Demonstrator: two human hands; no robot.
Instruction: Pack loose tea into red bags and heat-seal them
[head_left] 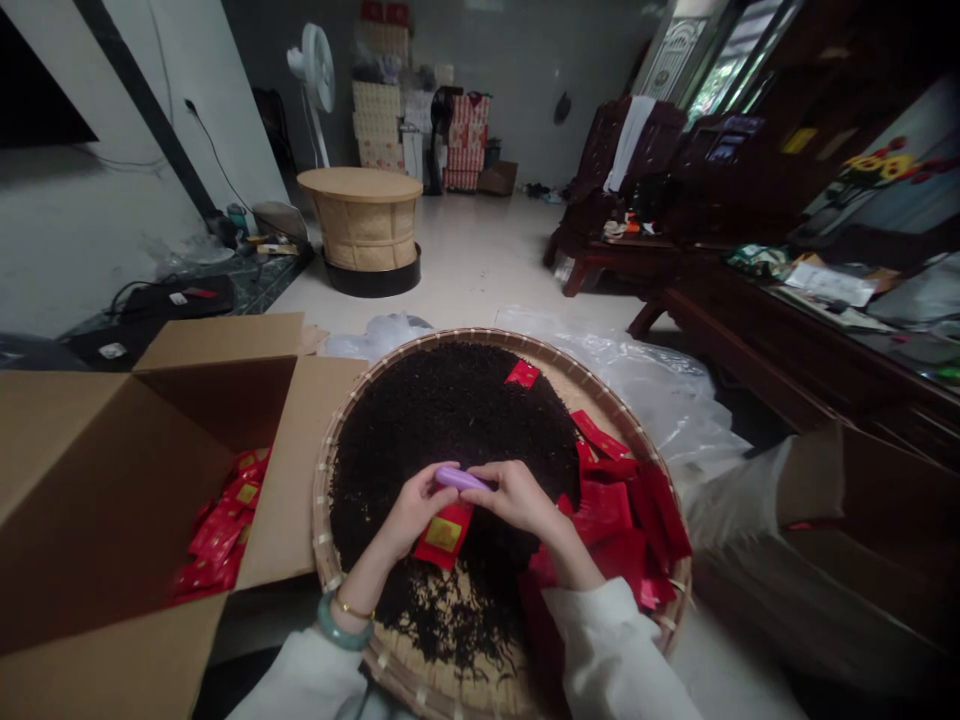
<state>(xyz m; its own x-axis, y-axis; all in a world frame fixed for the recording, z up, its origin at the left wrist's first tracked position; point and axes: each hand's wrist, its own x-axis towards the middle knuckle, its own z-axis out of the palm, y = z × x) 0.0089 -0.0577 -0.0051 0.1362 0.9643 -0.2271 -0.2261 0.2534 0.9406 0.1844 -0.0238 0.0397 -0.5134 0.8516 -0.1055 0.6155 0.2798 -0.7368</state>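
A small purple oblong device (461,480), shaped like a mini bag sealer, lies crosswise between my hands. My left hand (420,500) is closed with its fingertips at the device's left end and the top of a red packet. My right hand (517,495) pinches the right end. Below my fingers hangs the red packet (444,535) with a gold label; its top edge is hidden by the device and my fingers. Under both hands, dark loose leaves, like tea (442,400), cover much of a round woven bamboo tray (324,520). Flat red packets (607,510) are piled at its right side.
Left of the tray, an open cardboard box (97,480) holds several red packets (225,530). One packet (523,373) lies on the leaves' far side. Clear plastic sheeting (637,370) lies behind the tray. A dark wooden table (750,330) stands right, a round basket stand (367,225) ahead.
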